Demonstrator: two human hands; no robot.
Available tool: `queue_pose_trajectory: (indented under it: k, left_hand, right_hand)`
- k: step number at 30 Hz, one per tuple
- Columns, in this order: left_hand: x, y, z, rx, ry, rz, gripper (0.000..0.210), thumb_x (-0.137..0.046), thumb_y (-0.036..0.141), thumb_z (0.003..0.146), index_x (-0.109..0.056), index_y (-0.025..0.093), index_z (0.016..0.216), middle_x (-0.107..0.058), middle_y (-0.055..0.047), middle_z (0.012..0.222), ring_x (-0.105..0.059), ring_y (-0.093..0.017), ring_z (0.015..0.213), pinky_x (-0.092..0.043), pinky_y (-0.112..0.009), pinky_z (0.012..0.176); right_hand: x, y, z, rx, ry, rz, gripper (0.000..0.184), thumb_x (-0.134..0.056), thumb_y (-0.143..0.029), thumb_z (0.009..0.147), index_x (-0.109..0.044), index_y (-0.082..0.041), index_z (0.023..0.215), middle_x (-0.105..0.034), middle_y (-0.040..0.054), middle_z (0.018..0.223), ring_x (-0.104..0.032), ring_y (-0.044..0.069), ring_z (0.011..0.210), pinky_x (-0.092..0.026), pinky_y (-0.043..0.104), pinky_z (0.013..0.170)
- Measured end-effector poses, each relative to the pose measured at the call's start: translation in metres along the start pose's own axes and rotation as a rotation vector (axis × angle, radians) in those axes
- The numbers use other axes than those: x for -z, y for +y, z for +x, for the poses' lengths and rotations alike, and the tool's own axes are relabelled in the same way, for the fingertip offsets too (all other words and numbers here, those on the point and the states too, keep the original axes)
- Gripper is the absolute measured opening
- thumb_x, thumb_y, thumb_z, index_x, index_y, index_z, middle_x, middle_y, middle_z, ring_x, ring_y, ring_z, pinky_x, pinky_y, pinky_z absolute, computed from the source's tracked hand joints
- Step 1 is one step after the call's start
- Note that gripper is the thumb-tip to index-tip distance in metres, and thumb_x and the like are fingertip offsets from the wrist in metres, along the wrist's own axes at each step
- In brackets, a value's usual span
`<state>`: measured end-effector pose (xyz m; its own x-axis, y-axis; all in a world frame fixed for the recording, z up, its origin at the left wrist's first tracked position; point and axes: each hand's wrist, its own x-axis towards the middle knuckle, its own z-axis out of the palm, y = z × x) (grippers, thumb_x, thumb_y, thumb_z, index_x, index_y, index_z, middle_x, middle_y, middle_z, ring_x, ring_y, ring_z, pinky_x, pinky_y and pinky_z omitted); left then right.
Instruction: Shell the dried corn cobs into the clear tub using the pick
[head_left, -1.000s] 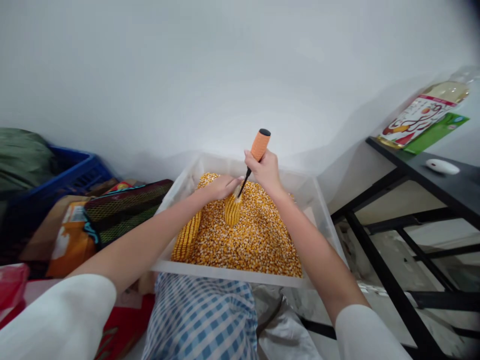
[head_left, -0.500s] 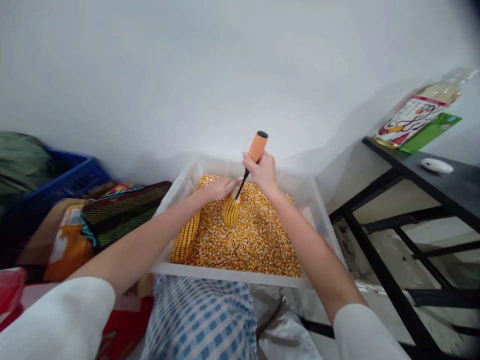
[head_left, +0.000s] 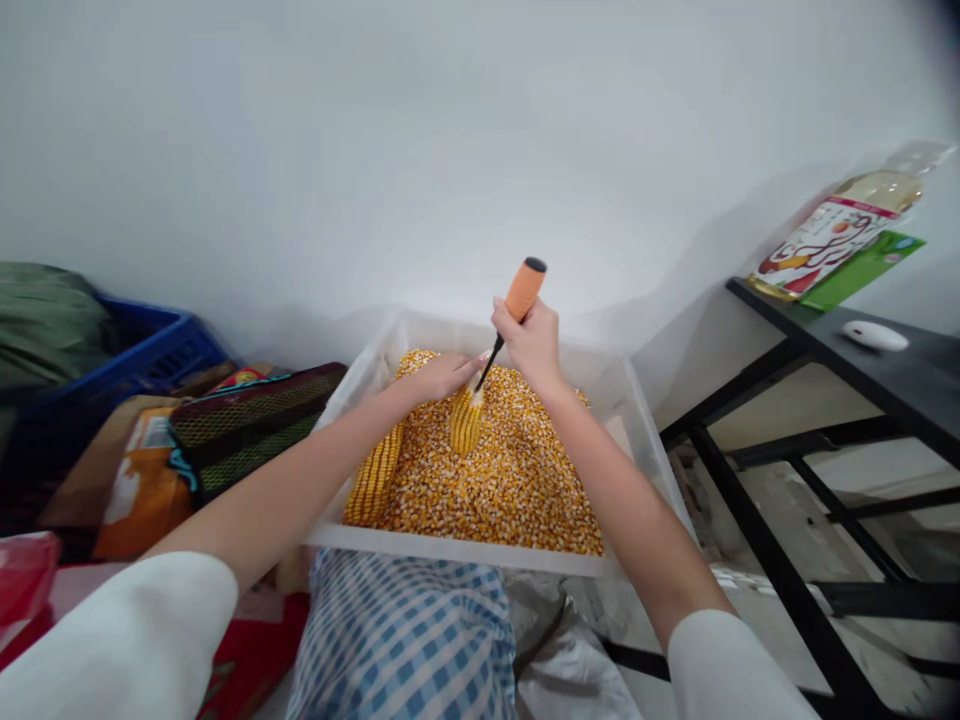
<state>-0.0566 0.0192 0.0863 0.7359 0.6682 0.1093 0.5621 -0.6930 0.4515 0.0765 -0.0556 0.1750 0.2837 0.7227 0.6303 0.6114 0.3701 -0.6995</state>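
My right hand (head_left: 531, 343) is wrapped round the orange handle of a screwdriver (head_left: 523, 290), its black butt end pointing up. The dark shaft slants down to the left, and its tip meets the pale upper end of an ear of corn (head_left: 466, 425). At that same end, my left hand (head_left: 446, 377) grips the ear, its fingertips close to the shaft; part of the grip is hidden. Loose corn kernels (head_left: 495, 505) lie thickly beneath both hands in a translucent plastic bin (head_left: 450, 545). More corn on the cob (head_left: 373, 480) lies along the bin's left side.
A white wall (head_left: 450, 150) rises behind the bin. On the right stands a black-framed shelf (head_left: 900, 370) with a bottle (head_left: 832, 235), a green packet (head_left: 862, 270) and a white object (head_left: 875, 335). Leftward are a blue crate (head_left: 150, 345) and a mesh bag (head_left: 247, 420). Blue checked cloth (head_left: 405, 640) is in front.
My right hand and the screwdriver have shifted slightly right, and the handle leans a little more to the right. My left hand stays at the ear of corn.
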Motion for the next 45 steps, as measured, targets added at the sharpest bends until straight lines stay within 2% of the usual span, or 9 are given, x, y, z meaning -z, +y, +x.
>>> queue_pose_trajectory:
  k: [4,10,14,20,25,30,33,40,45]
  left_hand:
    - [0.0002,0.0,0.0,0.05,0.009,-0.007,0.071,-0.01,0.063,0.082,-0.059,0.015,0.062,-0.058,-0.006,0.062,-0.053,-0.017,0.061,-0.038,-0.026,0.06]
    - [0.0015,0.0003,-0.0006,0.022,0.019,-0.007,0.071,-0.008,0.062,0.082,-0.057,0.014,0.061,-0.056,-0.007,0.06,-0.051,-0.017,0.057,-0.037,-0.027,0.059]
    - [0.002,0.0008,-0.0009,0.022,0.013,0.005,0.07,-0.009,0.062,0.082,-0.056,0.015,0.06,-0.056,-0.006,0.06,-0.051,-0.016,0.057,-0.037,-0.025,0.057]
    - [0.0016,-0.0005,-0.001,0.037,0.005,0.026,0.072,-0.006,0.063,0.081,-0.055,0.015,0.059,-0.054,-0.006,0.058,-0.049,-0.016,0.055,-0.035,-0.026,0.056]
    - [0.0009,-0.0012,-0.0011,0.025,0.002,0.013,0.073,-0.006,0.063,0.082,-0.058,0.015,0.064,-0.058,-0.008,0.064,-0.052,-0.018,0.061,-0.037,-0.027,0.059]
    - [0.0007,-0.0021,-0.0022,0.018,-0.019,-0.002,0.074,-0.007,0.062,0.082,-0.062,0.015,0.071,-0.061,-0.008,0.069,-0.055,-0.019,0.065,-0.039,-0.027,0.064]
    - [0.0007,-0.0024,-0.0021,0.021,-0.017,-0.004,0.074,-0.006,0.062,0.082,-0.063,0.015,0.075,-0.062,-0.008,0.072,-0.056,-0.019,0.068,-0.04,-0.027,0.065]
    - [-0.0009,-0.003,-0.0002,0.023,-0.009,0.01,0.076,-0.005,0.063,0.082,-0.063,0.013,0.074,-0.063,-0.009,0.074,-0.056,-0.02,0.07,-0.04,-0.027,0.068]
    - [-0.0016,-0.0035,-0.0003,0.026,-0.018,0.0,0.076,-0.006,0.063,0.082,-0.062,0.014,0.073,-0.062,-0.008,0.073,-0.056,-0.019,0.069,-0.04,-0.027,0.066]
  right_hand:
    - [-0.0014,0.0007,-0.0019,0.012,0.008,-0.013,0.028,-0.053,-0.041,0.074,-0.043,-0.018,0.061,-0.035,-0.0049,0.051,-0.031,0.007,0.049,-0.023,0.023,0.046]
    - [-0.0035,-0.0006,-0.0025,0.014,-0.004,-0.025,0.029,-0.052,-0.041,0.075,-0.042,-0.018,0.06,-0.035,-0.0049,0.05,-0.031,0.007,0.048,-0.022,0.023,0.045]
    - [-0.0033,-0.0007,0.0,0.022,0.048,-0.011,0.029,-0.051,-0.042,0.076,-0.043,-0.018,0.061,-0.036,-0.0046,0.051,-0.032,0.007,0.048,-0.023,0.023,0.046]
    - [-0.004,0.0029,-0.0003,0.022,0.021,-0.009,0.029,-0.053,-0.041,0.074,-0.042,-0.018,0.06,-0.035,-0.0052,0.05,-0.031,0.007,0.048,-0.023,0.023,0.046]
    - [-0.0026,0.0016,-0.0002,0.018,0.016,-0.018,0.03,-0.053,-0.042,0.074,-0.041,-0.018,0.058,-0.034,-0.0054,0.049,-0.03,0.007,0.047,-0.022,0.023,0.045]
    - [-0.001,-0.0005,0.0022,0.033,0.067,-0.01,0.031,-0.05,-0.043,0.075,-0.041,-0.018,0.059,-0.034,-0.0051,0.05,-0.031,0.007,0.047,-0.023,0.023,0.045]
    - [-0.0011,0.0,0.002,0.025,0.047,-0.016,0.031,-0.051,-0.043,0.075,-0.04,-0.018,0.058,-0.034,-0.0051,0.05,-0.03,0.007,0.047,-0.022,0.023,0.045]
    - [-0.0036,0.0017,0.0,-0.009,-0.014,0.003,0.028,-0.053,-0.039,0.074,-0.042,-0.018,0.059,-0.034,-0.0053,0.051,-0.03,0.007,0.048,-0.022,0.023,0.046]
    - [-0.0031,0.0042,0.0017,-0.021,0.013,0.009,0.028,-0.053,-0.04,0.074,-0.043,-0.018,0.06,-0.035,-0.005,0.051,-0.032,0.007,0.049,-0.023,0.023,0.046]
